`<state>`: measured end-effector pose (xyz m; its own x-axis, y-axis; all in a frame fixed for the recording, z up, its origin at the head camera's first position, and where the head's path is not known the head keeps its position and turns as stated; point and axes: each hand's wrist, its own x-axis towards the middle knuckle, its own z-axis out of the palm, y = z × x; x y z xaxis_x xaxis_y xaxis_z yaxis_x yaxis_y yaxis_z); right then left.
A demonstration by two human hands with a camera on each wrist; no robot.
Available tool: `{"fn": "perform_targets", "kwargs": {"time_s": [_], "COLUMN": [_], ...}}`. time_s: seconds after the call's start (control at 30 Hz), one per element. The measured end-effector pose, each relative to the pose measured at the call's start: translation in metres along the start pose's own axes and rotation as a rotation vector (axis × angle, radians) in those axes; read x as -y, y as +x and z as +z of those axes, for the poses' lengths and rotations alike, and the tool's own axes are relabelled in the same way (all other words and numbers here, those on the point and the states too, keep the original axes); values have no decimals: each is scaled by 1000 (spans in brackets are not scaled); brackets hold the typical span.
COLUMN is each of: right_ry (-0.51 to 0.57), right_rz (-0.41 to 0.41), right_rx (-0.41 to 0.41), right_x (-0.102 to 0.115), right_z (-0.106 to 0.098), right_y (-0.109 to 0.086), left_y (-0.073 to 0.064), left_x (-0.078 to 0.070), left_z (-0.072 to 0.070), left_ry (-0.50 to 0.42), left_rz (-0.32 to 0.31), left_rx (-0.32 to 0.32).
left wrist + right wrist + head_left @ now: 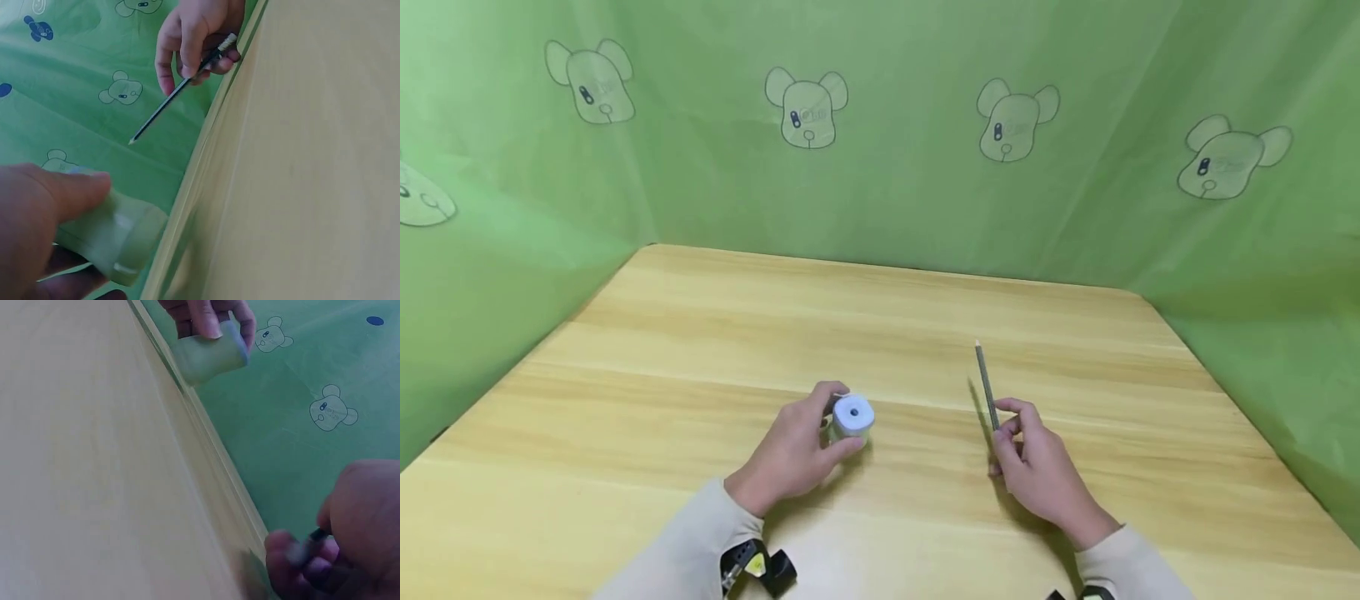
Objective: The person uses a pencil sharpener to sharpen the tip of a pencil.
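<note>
My left hand (795, 444) grips a small pencil sharpener (853, 414) with a pale blue top and a dark round hole facing up. In the left wrist view its pale green body (125, 234) shows between thumb and fingers. To the right, my right hand (1040, 473) pinches a dark pencil (986, 382) between thumb and fingers near its lower end. The pencil's light tip points up and away, apart from the sharpener. A whitish blunt end (227, 42) sticks out behind the fingers in the left wrist view. Both things are held above the table.
A wood-grain table (715, 333) lies under both hands. Green sheeting (895, 200) printed with bear-like heads stands along its back and sides. A black strap with a small device (760, 567) sits on the left wrist.
</note>
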<state>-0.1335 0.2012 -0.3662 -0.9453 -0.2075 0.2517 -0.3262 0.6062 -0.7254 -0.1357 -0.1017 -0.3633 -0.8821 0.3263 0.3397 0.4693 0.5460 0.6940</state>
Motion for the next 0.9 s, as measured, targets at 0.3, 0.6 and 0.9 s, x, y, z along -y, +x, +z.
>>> {"fn": "perform_targets", "kwargs": {"time_s": [0.3, 0.6, 0.9], "right_ry": [-112, -32, -73], "right_rz": [-200, -482, -580], "right_rx": [-169, -148, -22], "right_x": [-5, -11, -4], "right_z": [-2, 8, 4], "right_y": [2, 3, 11], "left_y": [7, 6, 5], "left_x": [-3, 0, 2], "left_z": [-3, -2, -9], "left_ry": [-14, 10, 79], "left_rz": [40, 74, 197], "left_rx": [-138, -115, 6]}}
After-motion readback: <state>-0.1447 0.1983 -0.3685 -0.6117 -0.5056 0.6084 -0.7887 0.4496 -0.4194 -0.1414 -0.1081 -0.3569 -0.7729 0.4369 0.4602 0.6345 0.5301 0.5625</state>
